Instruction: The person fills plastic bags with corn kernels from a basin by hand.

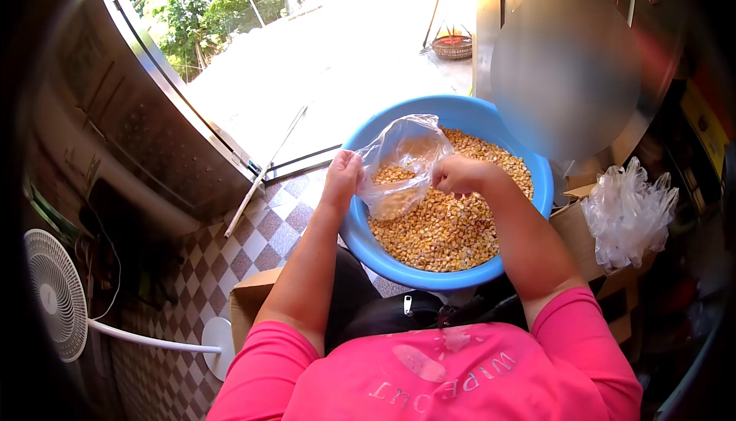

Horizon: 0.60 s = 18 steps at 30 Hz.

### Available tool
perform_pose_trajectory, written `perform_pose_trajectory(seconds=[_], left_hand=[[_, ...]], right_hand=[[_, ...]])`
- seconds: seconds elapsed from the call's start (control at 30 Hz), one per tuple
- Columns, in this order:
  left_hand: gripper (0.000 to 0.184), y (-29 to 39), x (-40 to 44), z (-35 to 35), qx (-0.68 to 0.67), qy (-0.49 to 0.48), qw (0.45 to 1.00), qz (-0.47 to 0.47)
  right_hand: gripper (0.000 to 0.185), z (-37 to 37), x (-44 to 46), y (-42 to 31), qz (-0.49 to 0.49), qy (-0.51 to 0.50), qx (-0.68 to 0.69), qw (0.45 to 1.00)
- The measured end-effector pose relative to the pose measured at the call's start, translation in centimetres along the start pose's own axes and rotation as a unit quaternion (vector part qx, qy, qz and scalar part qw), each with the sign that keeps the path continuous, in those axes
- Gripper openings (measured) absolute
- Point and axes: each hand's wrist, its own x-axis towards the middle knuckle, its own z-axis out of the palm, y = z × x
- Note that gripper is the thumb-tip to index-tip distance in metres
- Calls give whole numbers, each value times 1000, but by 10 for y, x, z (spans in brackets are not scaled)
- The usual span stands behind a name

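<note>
A clear plastic bag is spread open over the corn kernels in a wide blue basin. Kernels show through its thin film. My left hand pinches the bag's left edge, above the basin's left rim. At the bag's right side, my right hand is closed with its fingers curled down against the film, just above the kernels. Its fingertips are partly hidden, so any kernels inside it cannot be made out. The basin sits in front of my lap.
A bunch of clear plastic bags lies on a cardboard box to the right. On the left stands a white fan. A pale pole leans by the doorway, and a woven basket is outside.
</note>
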Motion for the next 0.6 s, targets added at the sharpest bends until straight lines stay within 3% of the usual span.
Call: perform_pose_trajectory(seconds=[0.03, 0.1, 0.33, 0.43, 0.53, 0.6], left_hand=[[10, 0, -1, 1, -3, 1, 1000, -2], [10, 1, -2, 2, -5, 7, 1000, -7], [10, -1, 1, 1, -26, 9, 1000, -3], [10, -1, 2, 2, -23, 12, 1000, -6], [10, -2, 3, 2, -23, 8, 1000, -3], [11, -3, 3, 1, -13, 7, 1000, -3]], right_hand=[[20, 7, -4, -1, 43, -16, -45, 998], [26, 22, -3, 3, 37, -35, -181, 982], [27, 64, -10, -19, -2, -141, -280, 950], [26, 69, -3, -11, 5, -116, -222, 968], [20, 59, -1, -11, 62, -168, -135, 975], [16, 47, -2, -3, -23, -125, 28, 991]])
